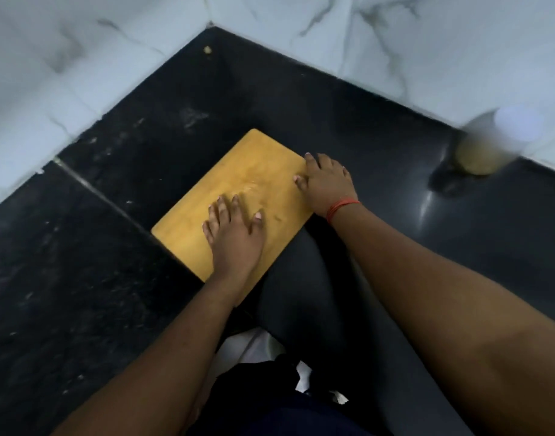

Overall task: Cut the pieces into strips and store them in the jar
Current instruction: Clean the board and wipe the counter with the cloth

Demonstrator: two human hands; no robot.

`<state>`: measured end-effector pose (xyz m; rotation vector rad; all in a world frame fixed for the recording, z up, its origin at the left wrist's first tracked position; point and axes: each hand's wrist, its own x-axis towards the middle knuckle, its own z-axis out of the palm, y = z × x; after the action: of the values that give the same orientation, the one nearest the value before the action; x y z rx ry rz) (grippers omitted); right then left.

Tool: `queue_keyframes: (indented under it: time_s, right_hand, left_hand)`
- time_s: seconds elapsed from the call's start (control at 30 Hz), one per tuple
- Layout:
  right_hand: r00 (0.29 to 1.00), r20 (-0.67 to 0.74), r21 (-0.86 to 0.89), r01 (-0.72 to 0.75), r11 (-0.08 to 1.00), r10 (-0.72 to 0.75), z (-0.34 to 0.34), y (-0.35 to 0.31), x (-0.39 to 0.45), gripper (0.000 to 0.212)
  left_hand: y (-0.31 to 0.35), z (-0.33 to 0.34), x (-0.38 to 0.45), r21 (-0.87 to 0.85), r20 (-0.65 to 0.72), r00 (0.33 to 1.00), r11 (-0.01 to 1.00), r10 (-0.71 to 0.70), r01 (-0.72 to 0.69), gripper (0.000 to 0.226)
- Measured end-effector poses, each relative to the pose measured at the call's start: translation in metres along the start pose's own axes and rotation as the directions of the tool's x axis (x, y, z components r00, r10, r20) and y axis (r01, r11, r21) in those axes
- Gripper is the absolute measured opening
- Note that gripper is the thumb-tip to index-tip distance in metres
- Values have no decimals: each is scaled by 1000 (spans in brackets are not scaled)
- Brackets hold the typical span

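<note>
Head view: board (254,180), yellow wood, bare on top, lying flat and skewed on the black counter (112,184) at centre frame, near corner overhanging the counter edge above a dark-clad knee. Left grip (233,232) spread flat, palm down on the board's near half, fingers straight and fanned toward 12 o'clock, pinching nothing. Right grip (326,184) at the board's 3 o'clock edge, fingers loosely bent over that edge, thumb lying on top; red thread (340,209) round the wrist. Jar (496,143) at 2 o'clock, well apart from the board, blurred, pale lid up, yellowish contents low inside, standing against the marble wall (81,58).
</note>
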<state>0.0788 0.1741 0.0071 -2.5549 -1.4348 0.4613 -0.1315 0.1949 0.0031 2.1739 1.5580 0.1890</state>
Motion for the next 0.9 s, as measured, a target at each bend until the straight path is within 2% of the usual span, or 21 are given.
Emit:
queue_keyframes:
  time_s: [0.1,0.23,0.37,0.43,0.53,0.63,0.73,0.8,0.9]
  right_hand:
    - [1000,-6,-82,-28,996,28,3,-28,24,64]
    - [997,-31,-154,-71,986,67,5,-49,46,58]
    - [991,-112,-228,-99,969,75,8,-59,52,55]
    - [986,-142,-237,-121,964,89,11,-61,51,55]
    - [979,-186,-236,-131,963,88,14,-62,50,55]
    - [978,-184,-206,-139,969,101,14,-64,51,56]
    - [977,-166,-144,-156,977,132,10,-62,48,58]
    - [969,-168,-84,-196,977,180,6,-54,43,60]
    - [942,-203,43,-266,963,269,-3,-33,26,62]
  left_hand:
    - [-30,-14,1,-61,-23,996,994,-88,86,68]
    - [-50,-23,-4,-138,0,992,982,-129,128,70]
    - [-58,-34,-12,-303,33,971,924,-236,235,72]
    - [-60,-38,-17,-439,67,945,841,-319,315,72]
    - [-59,-43,-19,-658,144,883,623,-447,423,70]
    - [-55,-43,-12,-763,139,821,468,-554,445,71]
    - [-48,-49,-4,-846,162,729,287,-665,450,77]
    - [-44,-52,0,-877,167,709,226,-686,425,80]
    - [-31,-55,1,-885,115,748,274,-654,376,77]
